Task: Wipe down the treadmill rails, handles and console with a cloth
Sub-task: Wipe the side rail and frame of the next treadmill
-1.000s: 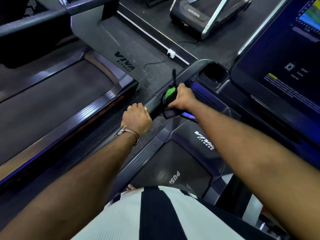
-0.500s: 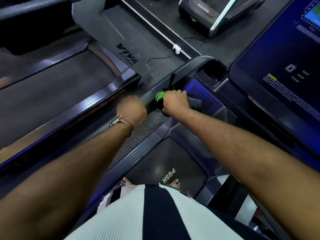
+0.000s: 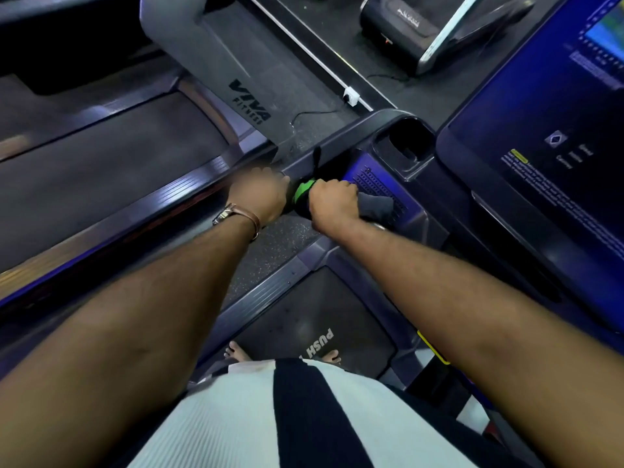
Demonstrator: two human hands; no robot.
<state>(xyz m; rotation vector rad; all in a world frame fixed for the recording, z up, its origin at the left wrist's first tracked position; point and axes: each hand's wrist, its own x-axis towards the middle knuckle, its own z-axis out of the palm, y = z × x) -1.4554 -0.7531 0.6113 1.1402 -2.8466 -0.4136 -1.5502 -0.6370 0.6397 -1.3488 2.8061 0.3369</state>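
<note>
Head camera, looking down from a treadmill deck: a person in a striped shirt leans toward the left side of the console (image 3: 423,211), mid-wipe. The right hand (image 3: 332,202) is clenched around a bunched dark grey cloth (image 3: 378,206), which lies pressed against the perforated speaker grille (image 3: 371,179) just below the cup holder (image 3: 410,146). The same fist sits against a green-and-black object (image 3: 304,190) where the left handrail (image 3: 304,163) meets the console; what that object is cannot be told. The left hand (image 3: 261,194), with a wristwatch (image 3: 224,214) on its wrist, sits on the handrail just beside the right. Motion blur hides whether its fingers are wrapped round the bar or merely resting on it. The touchscreen (image 3: 540,113) glows blue to the right, well apart from the cloth. Below, the deck's side rail (image 3: 270,292) runs beside the belt (image 3: 320,309), and a neighbouring treadmill (image 3: 101,157) stands to the left.

The step in hand appears to be the corner where console and handrail join. Much seems left to do: the screen, the far handrail and the deck rails. The next move likely calls for dragging the cloth along the handrail or across the console face with steady pressure. Near the screen it calls for a lighter touch, since a firm press there could trigger a control.
</note>
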